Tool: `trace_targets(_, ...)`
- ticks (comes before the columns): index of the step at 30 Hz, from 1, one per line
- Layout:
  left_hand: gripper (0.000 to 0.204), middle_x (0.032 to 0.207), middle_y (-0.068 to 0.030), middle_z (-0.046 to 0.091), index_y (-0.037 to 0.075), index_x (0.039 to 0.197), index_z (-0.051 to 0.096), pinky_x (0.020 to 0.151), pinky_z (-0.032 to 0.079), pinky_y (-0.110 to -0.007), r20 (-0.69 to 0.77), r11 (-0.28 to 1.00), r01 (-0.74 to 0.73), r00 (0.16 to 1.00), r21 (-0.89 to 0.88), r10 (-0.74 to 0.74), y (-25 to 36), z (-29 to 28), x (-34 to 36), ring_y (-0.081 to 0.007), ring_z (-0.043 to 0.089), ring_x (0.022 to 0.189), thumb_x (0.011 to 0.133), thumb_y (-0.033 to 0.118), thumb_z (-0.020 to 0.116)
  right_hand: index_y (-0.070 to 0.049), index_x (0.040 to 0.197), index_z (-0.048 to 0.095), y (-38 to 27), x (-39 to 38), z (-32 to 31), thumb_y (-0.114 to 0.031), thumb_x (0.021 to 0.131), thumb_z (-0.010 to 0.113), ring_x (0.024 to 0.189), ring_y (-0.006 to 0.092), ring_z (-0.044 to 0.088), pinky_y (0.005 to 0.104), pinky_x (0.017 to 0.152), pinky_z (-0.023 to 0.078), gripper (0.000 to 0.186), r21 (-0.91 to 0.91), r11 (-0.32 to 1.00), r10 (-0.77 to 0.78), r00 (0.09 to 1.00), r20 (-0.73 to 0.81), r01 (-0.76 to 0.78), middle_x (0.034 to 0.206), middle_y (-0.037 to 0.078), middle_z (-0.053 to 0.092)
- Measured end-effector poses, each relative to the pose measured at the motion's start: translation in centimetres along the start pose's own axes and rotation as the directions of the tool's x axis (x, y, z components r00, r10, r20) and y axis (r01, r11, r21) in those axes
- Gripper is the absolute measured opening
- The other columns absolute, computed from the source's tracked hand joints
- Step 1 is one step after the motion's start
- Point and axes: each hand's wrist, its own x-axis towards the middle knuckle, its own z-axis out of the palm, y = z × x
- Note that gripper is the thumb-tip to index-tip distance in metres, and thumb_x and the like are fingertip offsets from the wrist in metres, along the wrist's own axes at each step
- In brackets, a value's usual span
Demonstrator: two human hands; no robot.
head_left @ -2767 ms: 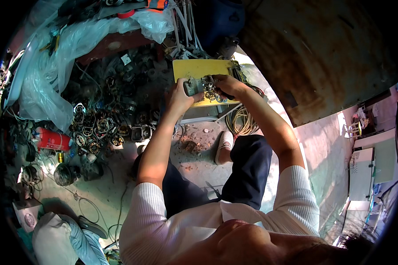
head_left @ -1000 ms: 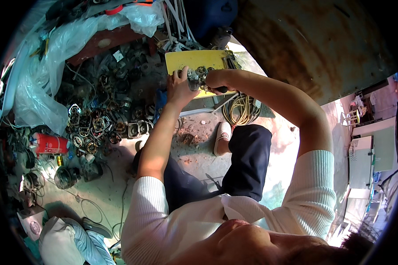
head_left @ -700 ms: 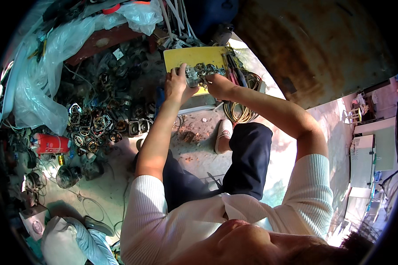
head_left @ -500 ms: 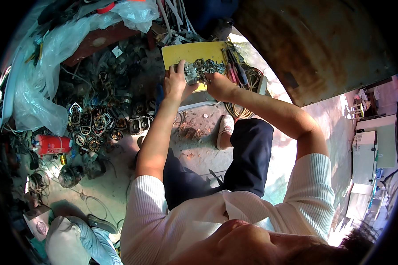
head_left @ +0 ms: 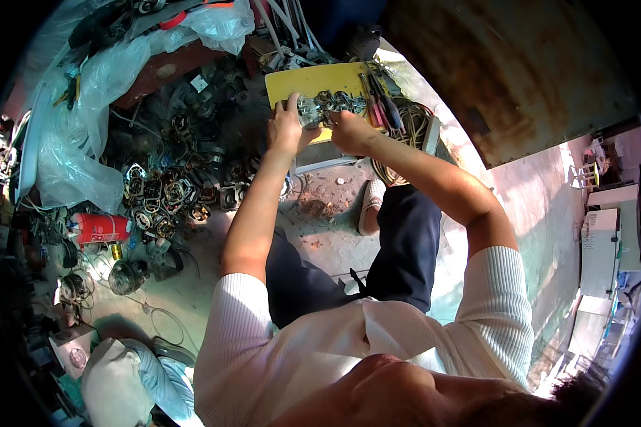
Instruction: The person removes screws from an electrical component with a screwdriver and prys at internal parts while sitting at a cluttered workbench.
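My left hand (head_left: 287, 125) is closed round the left side of a greyish metal part (head_left: 308, 108), which sits over a yellow board (head_left: 283, 78). My right hand (head_left: 350, 130) is at the part's right side, its fingers curled; what is in them is too small to make out. A clutter of small metal rings and fittings (head_left: 340, 100) lies just behind the hands on the board. Several tools with pink and dark handles (head_left: 383, 103) lie at the board's right.
Piled scrap motor parts (head_left: 160, 196), a red cylinder (head_left: 100, 228) and crumpled plastic sheeting (head_left: 78, 156) fill the left. A rusty metal panel (head_left: 520, 71) stands at upper right, coiled cable (head_left: 414, 122) beside the board. My legs and shoe (head_left: 370, 206) are below.
My right arm bent outward at the wrist and elbow, then eased back, uncovering the tools. Both hands stay on the part; the whole scene has shifted upward in view.
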Motion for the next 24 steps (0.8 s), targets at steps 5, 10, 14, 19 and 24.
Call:
trace_targets(5, 0.105, 0.138, -0.0237, 0.041, 0.006, 0.143, 0.030, 0.107, 0.033, -0.040, 0.286, 0.972, 0.047, 0.958, -0.229, 0.022, 3.7, -4.1, -0.2, -0.0350, 0.041, 0.129, 0.061, 0.050, 0.078, 0.000, 0.104, 0.059, -0.4, -4.2, -4.7, -0.006, 0.079, 0.047, 0.083, 0.0400, 0.065, 0.0455, 0.073, 0.052, 0.029, -0.166, 0.986, 0.022, 0.992, 0.123, -0.001, 0.085, 0.025, 0.065)
trace_targets(10, 0.084, 0.137, -0.0226, 0.046, 0.005, 0.136, 0.044, 0.105, 0.035, -0.036, 0.316, 0.966, 0.104, 0.948, -0.238, -0.024, 4.4, -3.7, 1.5, -0.0321, 0.044, 0.128, 0.074, 0.058, 0.065, 0.004, 0.087, 0.066, 0.1, -4.4, -3.8, -0.002, 0.069, 0.055, 0.081, 0.0366, 0.068, 0.0409, 0.071, 0.054, 0.022, -0.179, 0.983, -0.031, 0.998, 0.058, 0.041, 0.082, 0.025, 0.066)
trace_targets(14, 0.067, 0.126, -0.0214, 0.056, 0.009, 0.126, 0.055, 0.099, 0.040, -0.040, 0.206, 0.993, 0.058, 0.978, -0.103, -0.036, 4.1, -1.6, 1.5, -0.0346, 0.052, 0.118, 0.080, 0.057, 0.061, 0.004, 0.081, 0.068, -0.7, -3.3, -3.6, -0.001, 0.065, 0.057, 0.084, 0.0364, 0.067, 0.0400, 0.073, 0.054, 0.020, -0.199, 0.980, 0.050, 0.987, 0.150, -0.019, 0.085, 0.025, 0.066)
trace_targets(19, 0.060, 0.112, -0.0221, 0.062, 0.008, 0.114, 0.062, 0.094, 0.043, -0.044, 0.142, 0.995, 0.048, 0.989, -0.083, -0.036, 4.2, -0.7, 3.2, -0.0385, 0.057, 0.108, 0.084, 0.060, 0.051, 0.002, 0.081, 0.068, 0.8, -1.0, -3.1, -0.004, 0.068, 0.057, 0.079, 0.0315, 0.068, 0.0381, 0.072, 0.054, 0.019, -0.390, 0.910, -0.075, 0.981, 0.180, 0.141, 0.081, 0.021, 0.067)
trace_targets(24, 0.050, 0.109, -0.0235, 0.062, 0.008, 0.107, 0.064, 0.091, 0.044, -0.046, 0.115, 0.996, 0.073, 0.991, -0.054, -0.067, 0.8, 1.1, 5.0, -0.0404, 0.058, 0.104, 0.088, 0.050, 0.047, -0.003, 0.091, 0.066, 0.0, 0.0, -1.7, -0.012, 0.075, 0.050, 0.071, 0.0305, 0.068, 0.0373, 0.067, 0.054, 0.024, 0.120, 0.974, 0.194, 0.981, 0.001, -0.192, 0.075, 0.020, 0.066)
